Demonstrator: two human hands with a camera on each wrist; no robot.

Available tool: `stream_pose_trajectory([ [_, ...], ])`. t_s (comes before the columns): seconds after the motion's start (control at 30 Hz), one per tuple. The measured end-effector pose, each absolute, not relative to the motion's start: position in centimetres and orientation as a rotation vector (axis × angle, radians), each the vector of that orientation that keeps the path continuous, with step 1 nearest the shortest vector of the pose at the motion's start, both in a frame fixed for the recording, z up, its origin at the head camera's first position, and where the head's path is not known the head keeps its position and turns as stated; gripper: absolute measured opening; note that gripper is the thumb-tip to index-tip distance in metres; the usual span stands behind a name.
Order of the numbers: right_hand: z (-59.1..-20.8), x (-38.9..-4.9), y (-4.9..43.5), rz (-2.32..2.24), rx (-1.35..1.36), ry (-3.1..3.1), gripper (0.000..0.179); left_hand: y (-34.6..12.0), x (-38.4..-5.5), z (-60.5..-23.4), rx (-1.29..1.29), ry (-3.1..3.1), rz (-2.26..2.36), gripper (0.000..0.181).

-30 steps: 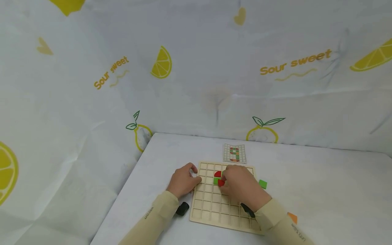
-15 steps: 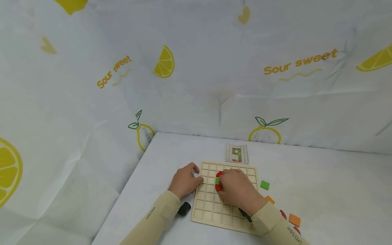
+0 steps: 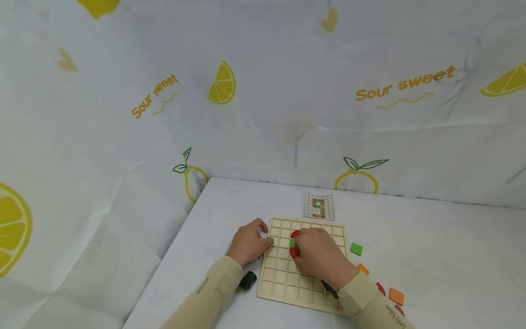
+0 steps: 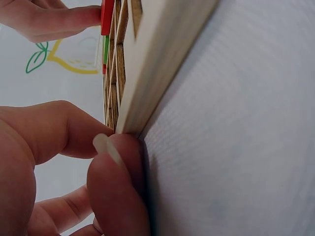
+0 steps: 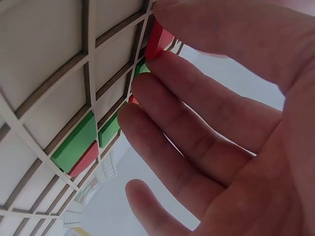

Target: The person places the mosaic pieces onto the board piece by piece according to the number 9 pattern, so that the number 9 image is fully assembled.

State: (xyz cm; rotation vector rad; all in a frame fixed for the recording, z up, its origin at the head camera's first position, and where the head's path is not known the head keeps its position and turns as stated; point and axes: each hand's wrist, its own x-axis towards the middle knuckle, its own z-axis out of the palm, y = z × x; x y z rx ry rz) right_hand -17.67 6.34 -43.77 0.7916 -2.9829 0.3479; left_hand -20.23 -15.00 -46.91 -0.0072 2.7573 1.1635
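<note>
A square wooden grid board lies on the table. My left hand pinches its left edge; in the left wrist view, fingertips touch the board's rim. Over the upper middle cells, my right hand holds a red tile with a curved side between thumb and index finger. That red tile stands at a cell in the right wrist view. Above it on the board sit a green tile and another red tile. My right hand hides the neighbouring cells in the head view.
Behind the board lies a pattern card with a coloured figure on a grid. To the right are a loose green tile, orange tiles and red tiles. A black object is by my left wrist.
My right hand has shifted slightly down the board, and the red tile now lies just below the green one. The left hand keeps its place. The head view has turned a little.
</note>
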Motion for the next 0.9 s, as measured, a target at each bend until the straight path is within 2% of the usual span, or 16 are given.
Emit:
stream_pose_trajectory([
  [0.9,-43.71,-17.79,6.4,0.332,0.787,-2.988,0.021,-15.03,-20.15,-46.83,0.0,2.77,1.149,0.023],
])
